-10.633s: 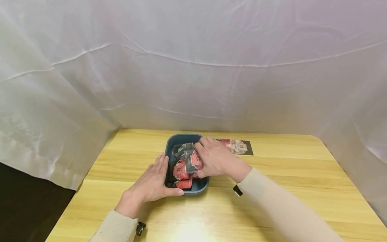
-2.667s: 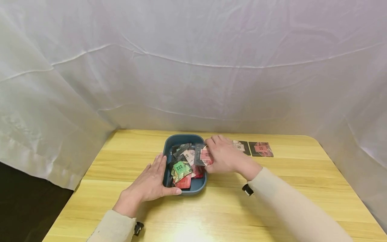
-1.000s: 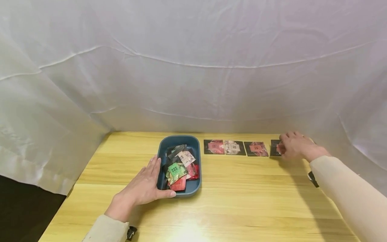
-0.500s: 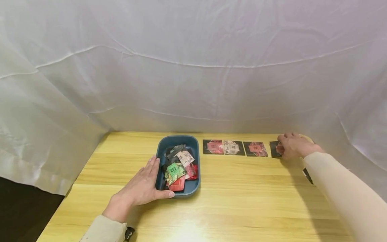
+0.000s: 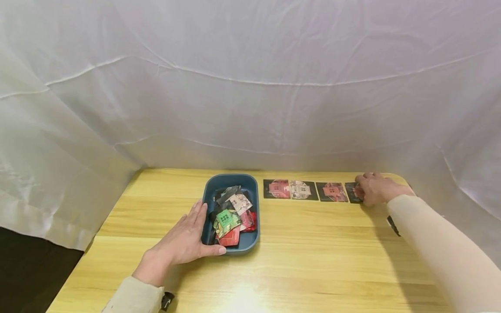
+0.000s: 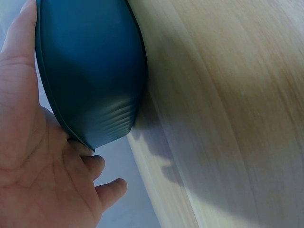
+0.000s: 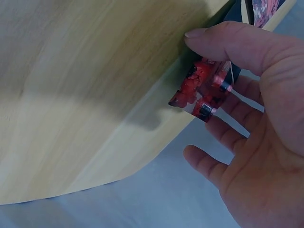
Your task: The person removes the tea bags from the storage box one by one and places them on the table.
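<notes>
My left hand (image 5: pixel 181 240) rests against the left side and near corner of a dark blue tub (image 5: pixel 253 237), its fingers fairly straight and the thumb along the near rim. Inside the tub lies a loose heap of square sachets (image 5: pixel 227 221) with green, pink, red and black prints. At the far right of the table, my right hand (image 5: pixel 379 189) holds a black and red sachet (image 7: pixel 202 90) by its edges, thumb on one side and fingers on the other. That sachet lies at the right end of a row, close beside another black and red sachet (image 5: pixel 332 192).
Further left in the row lie a black and pink sachet (image 5: pixel 276 189) and a black and cream one (image 5: pixel 303 190). The wooden table (image 5: pixel 309 256) ends at a pale hanging cloth (image 5: pixel 250 121) behind the row.
My right hand has carried a black and red sachet from the tub to the row's right end. Over the last half second it has slid left against its neighbour. The left hand stays at the tub.
</notes>
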Tool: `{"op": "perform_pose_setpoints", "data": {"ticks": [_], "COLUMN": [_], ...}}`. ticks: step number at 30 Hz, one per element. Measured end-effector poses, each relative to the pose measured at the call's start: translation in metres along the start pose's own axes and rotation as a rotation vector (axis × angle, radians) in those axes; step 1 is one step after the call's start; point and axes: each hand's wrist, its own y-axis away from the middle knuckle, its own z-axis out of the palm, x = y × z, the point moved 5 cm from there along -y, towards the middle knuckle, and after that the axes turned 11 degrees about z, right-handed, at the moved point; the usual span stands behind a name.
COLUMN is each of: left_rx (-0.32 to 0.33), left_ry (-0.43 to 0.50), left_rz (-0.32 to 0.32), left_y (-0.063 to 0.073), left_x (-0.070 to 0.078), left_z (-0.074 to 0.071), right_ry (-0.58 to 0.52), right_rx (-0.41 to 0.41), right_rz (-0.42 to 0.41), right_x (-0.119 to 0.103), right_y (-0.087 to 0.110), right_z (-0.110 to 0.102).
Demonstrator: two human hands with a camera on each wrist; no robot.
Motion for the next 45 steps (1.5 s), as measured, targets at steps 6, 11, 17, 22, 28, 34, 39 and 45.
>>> {"op": "perform_pose_setpoints", "data": {"ticks": [6,11,17,22,28,34,39,45], "left_rx": [0.000,-0.003,-0.001,-0.004,-0.012,-0.004,0.000,0.007], "left_ry": [0.000,-0.001,-0.001,0.004,0.016,0.020,0.025,0.032], "left_rz": [-0.004,-0.006,-0.008,-0.014,-0.010,-0.007,-0.012,-0.008], "left_y": [0.002,0.003,0.006,0.007,0.006,0.003,0.002,0.000], "left_x": [-0.001,-0.002,-0.003,-0.004,-0.001,0.000,-0.002,-0.002], "left_z": [-0.001,-0.001,-0.001,-0.001,0.000,0.001,0.002,0.002], "right_ry": [-0.018,-0.025,-0.030,-0.043,-0.031,0.021,0.019,-0.016], "right_rx": [-0.015,-0.024,-0.030,-0.039,0.032,0.178,0.292,0.452], "right_rz": [0.004,0.009,0.020,0.029,-0.017,-0.032,-0.063,-0.195], "right_x": [-0.003,-0.004,-0.004,-0.007,-0.022,-0.061,-0.102,-0.154], "right_y": [-0.002,-0.003,-0.003,-0.004,0.000,0.013,0.019,0.025], "right_z": [0.002,0.005,0.008,0.009,-0.001,-0.029,-0.046,-0.055]}}
